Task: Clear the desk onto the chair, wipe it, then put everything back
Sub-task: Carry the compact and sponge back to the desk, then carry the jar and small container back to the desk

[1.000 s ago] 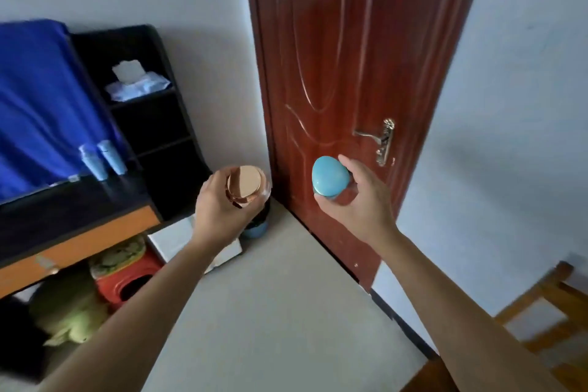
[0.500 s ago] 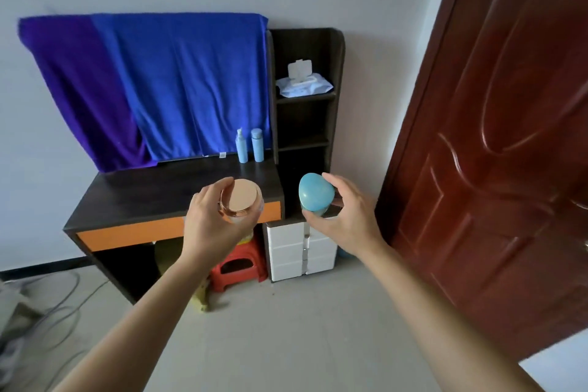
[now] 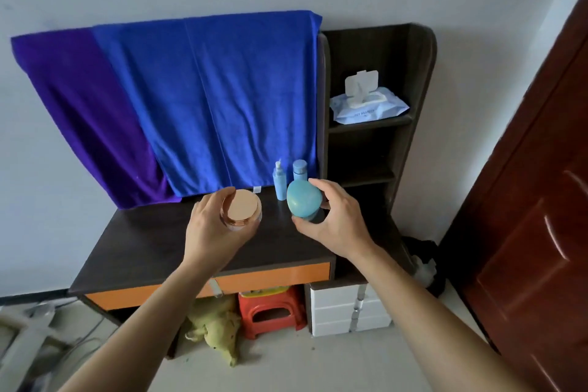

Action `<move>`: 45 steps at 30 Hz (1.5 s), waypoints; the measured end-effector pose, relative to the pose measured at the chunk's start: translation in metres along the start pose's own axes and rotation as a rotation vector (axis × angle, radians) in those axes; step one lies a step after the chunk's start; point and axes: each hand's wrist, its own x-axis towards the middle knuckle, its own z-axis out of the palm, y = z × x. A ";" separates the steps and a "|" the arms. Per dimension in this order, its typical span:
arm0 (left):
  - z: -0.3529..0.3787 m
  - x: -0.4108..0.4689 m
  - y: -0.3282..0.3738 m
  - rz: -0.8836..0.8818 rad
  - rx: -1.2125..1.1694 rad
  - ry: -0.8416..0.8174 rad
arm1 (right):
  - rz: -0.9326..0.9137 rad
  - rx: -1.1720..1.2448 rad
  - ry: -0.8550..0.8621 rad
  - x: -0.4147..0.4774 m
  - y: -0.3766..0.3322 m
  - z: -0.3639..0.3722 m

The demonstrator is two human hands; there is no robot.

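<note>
Left hand (image 3: pixel 210 232) grips one rose-lidded jar (image 3: pixel 241 210) in curled fingers, and the right hand (image 3: pixel 337 223) pinches one teal egg-shaped container (image 3: pixel 304 199). Both are now over the desk (image 3: pixel 143 242) top, no longer short of its front edge as half a second ago. Behind them stand two small bottles, a pump bottle (image 3: pixel 280 183) and a capped bottle (image 3: pixel 299 170), with one wipes pack (image 3: pixel 369 105) on the shelf.
</note>
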 end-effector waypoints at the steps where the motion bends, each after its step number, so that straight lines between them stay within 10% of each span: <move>1: 0.003 0.020 -0.006 -0.005 0.012 0.002 | 0.010 0.014 -0.009 0.020 0.007 0.008; 23: 0.132 0.220 -0.268 -0.170 0.056 -0.373 | 0.451 -0.305 -0.344 0.175 0.147 0.260; 45: 0.240 0.234 -0.312 -0.291 0.013 -0.590 | 0.528 -0.261 -0.451 0.174 0.238 0.331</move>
